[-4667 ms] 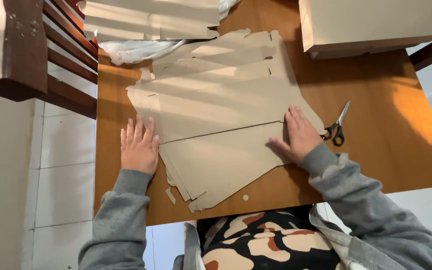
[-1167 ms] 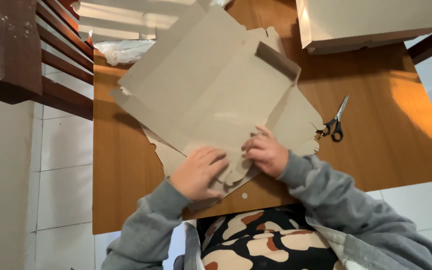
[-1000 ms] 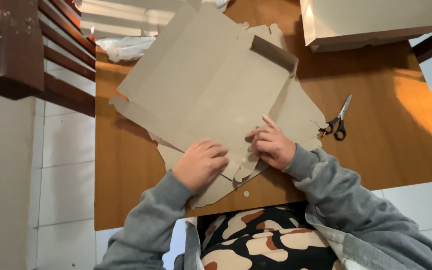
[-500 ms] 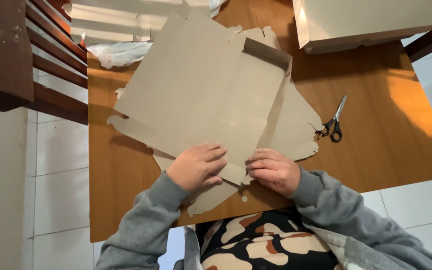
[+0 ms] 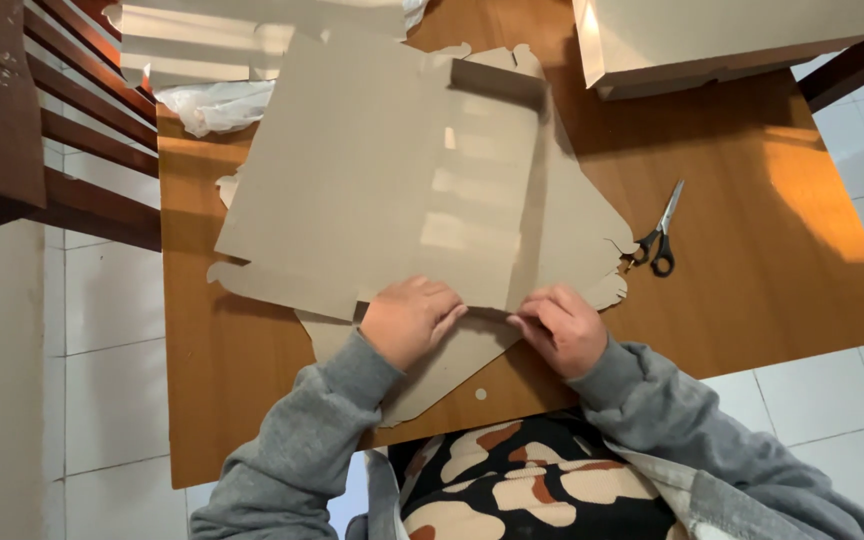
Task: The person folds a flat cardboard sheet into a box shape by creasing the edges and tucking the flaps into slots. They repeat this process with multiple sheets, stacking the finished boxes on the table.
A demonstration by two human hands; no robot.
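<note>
Both hands sit at the near edge of the cardboard sheet (image 5: 382, 190): your left hand (image 5: 407, 320) is curled, knuckles up, fingertips pressing the edge down, and your right hand (image 5: 560, 328) pinches that same edge just beside it. Keep the left pressing flat so the sheet cannot slide while the right works along the crease; run the fingers along the scored line rather than across it, since the board likely tears at the ragged cuts. Loose offcuts (image 5: 452, 355) lie under the sheet on the table (image 5: 752, 260). Farther right, the scissors (image 5: 657, 235) lie clear of your arm. Beyond, a closed box (image 5: 722, 35) rests at the far corner.
</note>
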